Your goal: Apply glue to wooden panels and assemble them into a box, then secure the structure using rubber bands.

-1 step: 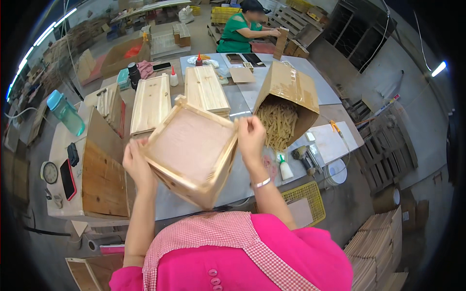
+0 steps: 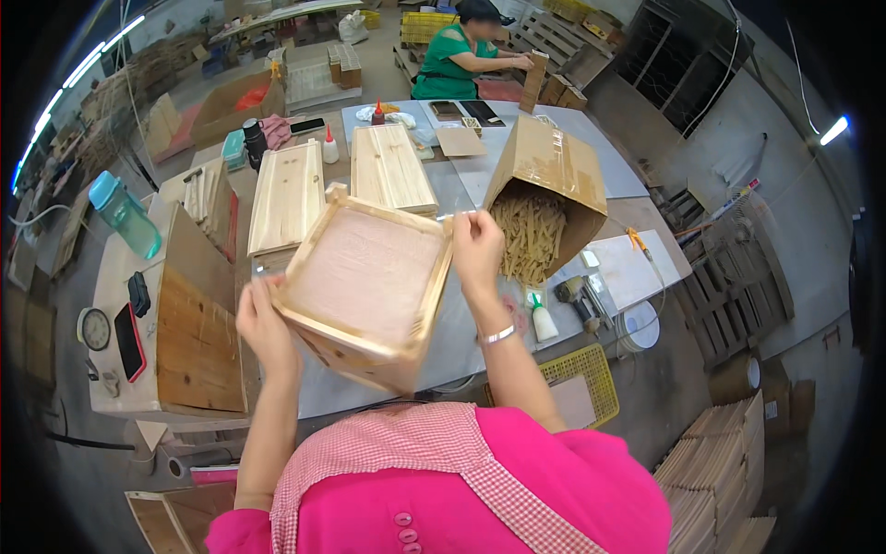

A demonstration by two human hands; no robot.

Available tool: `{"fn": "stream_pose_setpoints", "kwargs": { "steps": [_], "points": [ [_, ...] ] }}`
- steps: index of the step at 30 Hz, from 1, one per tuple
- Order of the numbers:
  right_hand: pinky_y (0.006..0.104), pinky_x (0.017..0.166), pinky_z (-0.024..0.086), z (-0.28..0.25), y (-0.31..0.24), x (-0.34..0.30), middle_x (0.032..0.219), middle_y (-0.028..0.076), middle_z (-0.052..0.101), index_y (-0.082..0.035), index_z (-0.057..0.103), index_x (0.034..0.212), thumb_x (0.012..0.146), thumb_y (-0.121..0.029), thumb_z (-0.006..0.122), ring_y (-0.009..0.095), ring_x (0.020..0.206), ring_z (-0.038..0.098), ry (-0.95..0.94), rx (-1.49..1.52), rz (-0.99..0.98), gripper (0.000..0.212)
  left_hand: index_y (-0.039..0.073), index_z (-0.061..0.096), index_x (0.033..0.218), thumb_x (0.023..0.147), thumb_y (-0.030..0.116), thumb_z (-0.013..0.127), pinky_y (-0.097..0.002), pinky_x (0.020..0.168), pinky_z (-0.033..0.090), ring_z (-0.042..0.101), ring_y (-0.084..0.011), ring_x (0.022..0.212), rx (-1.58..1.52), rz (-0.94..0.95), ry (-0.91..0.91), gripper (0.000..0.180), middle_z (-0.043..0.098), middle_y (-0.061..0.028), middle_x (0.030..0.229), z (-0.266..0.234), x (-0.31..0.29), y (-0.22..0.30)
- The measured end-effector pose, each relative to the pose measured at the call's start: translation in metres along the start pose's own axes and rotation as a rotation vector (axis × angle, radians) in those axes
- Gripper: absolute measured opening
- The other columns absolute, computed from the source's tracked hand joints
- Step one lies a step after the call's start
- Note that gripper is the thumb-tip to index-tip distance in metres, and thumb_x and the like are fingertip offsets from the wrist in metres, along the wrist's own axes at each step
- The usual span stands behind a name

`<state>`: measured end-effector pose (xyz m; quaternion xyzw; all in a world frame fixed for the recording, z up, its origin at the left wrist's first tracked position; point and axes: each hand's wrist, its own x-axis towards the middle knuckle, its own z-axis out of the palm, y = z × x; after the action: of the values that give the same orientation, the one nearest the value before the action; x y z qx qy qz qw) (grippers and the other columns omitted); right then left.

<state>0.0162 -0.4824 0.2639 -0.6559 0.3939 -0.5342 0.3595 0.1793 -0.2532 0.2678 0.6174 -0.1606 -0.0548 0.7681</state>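
Observation:
A square wooden box [image 2: 365,268] is tilted in front of me, above the grey worktable [image 2: 452,346]. Its upper side is a pale pinkish panel set inside a raised rim of light wood strips. My left hand [image 2: 263,319] grips the box at its left corner, fingers closed on the rim. At the right corner my right hand [image 2: 478,254] is closed on the rim, wearing a silver bracelet. The near faces of the box are partly in view and slightly blurred; its underside is hidden.
Beyond the box lie two stacks of wooden boards [image 2: 288,198]. A tipped cardboard carton [image 2: 554,162] spills thin wood strips [image 2: 528,231]. Nearby are a glue bottle [image 2: 543,319], a power tool [image 2: 577,300] and a yellow basket [image 2: 604,392]. A person in green [image 2: 452,65] works across the table.
The box has tilted and shifted slightly, its near corner a little farther from me. My right hand has risen a little with it; both hands keep their hold.

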Motion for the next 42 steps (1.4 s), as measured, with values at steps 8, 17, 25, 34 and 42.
{"fn": "stream_pose_setpoints", "kwargs": {
  "steps": [8,17,25,34,42],
  "points": [
    [0.0386,0.064,0.044,0.062,0.008,0.007,0.070,0.014,0.056,0.003,0.051,0.076,0.097,-0.021,0.059,0.024,0.066,0.055,-0.275,0.084,-0.034,0.032,0.001,0.066,0.110,0.106,0.021,0.047,-0.0270,0.082,0.044,0.062,-0.0106,0.089,0.148,-0.031,-0.231,0.028,0.069,-0.0063,0.107,-0.068,-0.018,0.019],
    [0.0405,0.062,0.040,0.071,0.009,0.015,0.068,0.015,0.045,0.001,0.042,0.079,0.103,-0.023,0.049,0.024,0.066,0.046,-0.385,0.082,-0.069,0.034,0.003,0.064,0.118,0.107,0.039,0.041,-0.0308,0.096,0.042,0.060,-0.0166,0.105,-0.123,-0.265,-0.350,0.044,0.066,-0.0086,0.118,0.012,0.081,-0.004],
    [0.0377,0.058,0.040,0.069,0.011,0.003,0.063,0.014,0.046,0.000,0.042,0.076,0.100,-0.017,0.054,0.018,0.059,0.043,-0.344,0.178,-0.067,0.032,0.007,0.062,0.079,0.108,0.038,0.039,-0.0334,0.099,0.040,0.058,-0.0150,0.099,0.224,-0.126,-0.514,0.048,0.071,-0.0079,0.097,0.016,0.108,-0.026],
    [0.0279,0.053,0.035,0.060,0.005,-0.004,0.062,-0.004,0.045,-0.002,0.051,0.072,0.099,-0.018,0.060,0.005,0.062,0.040,-0.311,0.278,-0.021,0.033,0.003,0.062,0.075,0.107,0.037,0.040,-0.0310,0.087,0.045,0.061,-0.0139,0.087,0.190,-0.009,-0.508,0.051,0.071,-0.0096,0.091,0.015,0.089,-0.022],
    [0.0234,0.051,0.034,0.039,-0.009,-0.022,0.064,-0.005,0.050,-0.002,0.056,0.073,0.099,-0.019,0.061,0.003,0.060,0.042,-0.248,0.347,0.095,0.032,0.005,0.061,0.077,0.107,0.039,0.041,-0.0312,0.085,0.047,0.061,-0.0150,0.084,0.162,-0.104,-0.509,0.049,0.072,-0.0109,0.092,0.014,0.085,-0.025]
  ]
}}
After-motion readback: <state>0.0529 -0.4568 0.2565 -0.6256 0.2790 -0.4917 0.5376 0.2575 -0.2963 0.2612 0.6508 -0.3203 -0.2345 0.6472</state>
